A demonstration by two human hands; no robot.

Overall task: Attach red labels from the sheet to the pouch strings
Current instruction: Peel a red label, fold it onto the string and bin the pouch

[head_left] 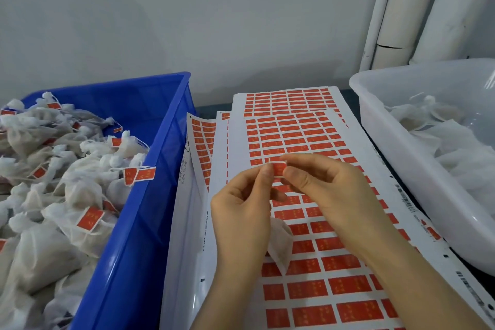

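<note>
L hand (241, 211) and R hand (329, 190) both pinch one red label (278, 169) w/ fingertips, btw them. White pouch (280, 245) hangs just under L hand. Label sheet (237, 139) lies beneath both hands.

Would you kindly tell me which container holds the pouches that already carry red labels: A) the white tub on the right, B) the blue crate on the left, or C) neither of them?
B: the pouches piled in the blue crate show red labels, while those in the white tub show none.
</note>
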